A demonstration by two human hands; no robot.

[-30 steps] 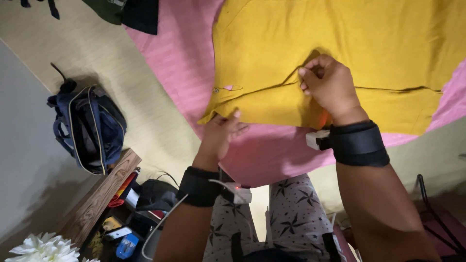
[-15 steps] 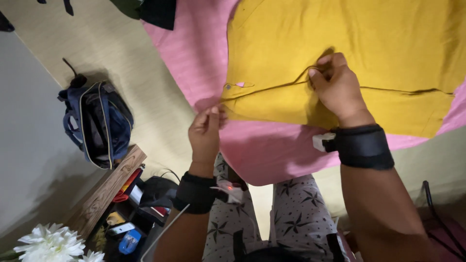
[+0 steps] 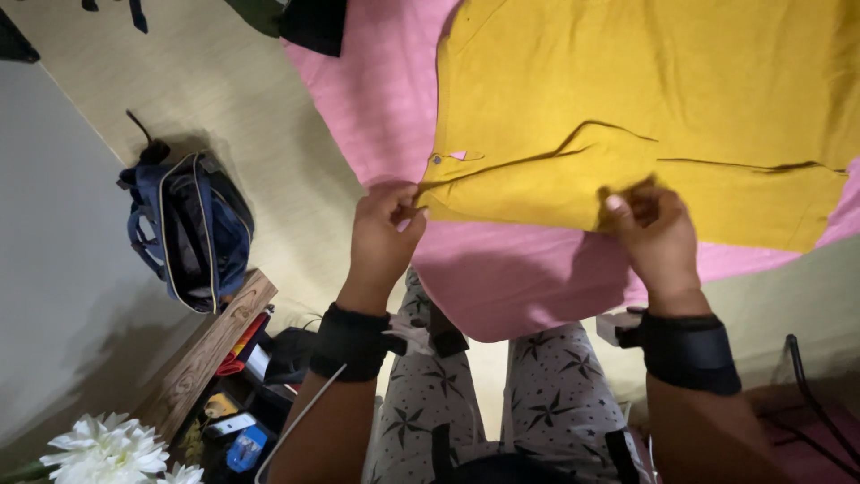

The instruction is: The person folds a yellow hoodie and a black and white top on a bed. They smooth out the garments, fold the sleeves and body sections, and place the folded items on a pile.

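At your far left, at about 9 o'clock, a blue backpack (image 3: 186,235) lies on the pale floor (image 3: 224,99). Below it, toward 8 o'clock, a wooden shelf (image 3: 208,351) holds small colourful items, and white flowers (image 3: 109,450) sit at 7 o'clock in the corner of your view.

Moving right, your left hand (image 3: 383,235) sits just left of centre. Its fingers are closed in a narrow pinch on the corner of the yellow garment (image 3: 663,99), right where the folded edge ends near a small gap in the cloth. A black wrist strap (image 3: 351,341) wraps that forearm.

The yellow garment spreads from centre to 2 o'clock, lying flat on a pink sheet (image 3: 511,269) with its lower part folded up, so a dark crease line runs across it. The pink sheet shows at 12 o'clock and again below the garment, hanging toward your knees. Your patterned grey trousers (image 3: 537,403) fill 6 o'clock.

Further right, at about 4 o'clock from centre, your right hand (image 3: 656,240) pinches the garment's folded edge, fingers curled tight on the cloth and lifting a small bunch of it. A black strap (image 3: 688,351) circles that wrist as well. Dark clothing (image 3: 309,20) lies at 11 o'clock on the sheet's edge.
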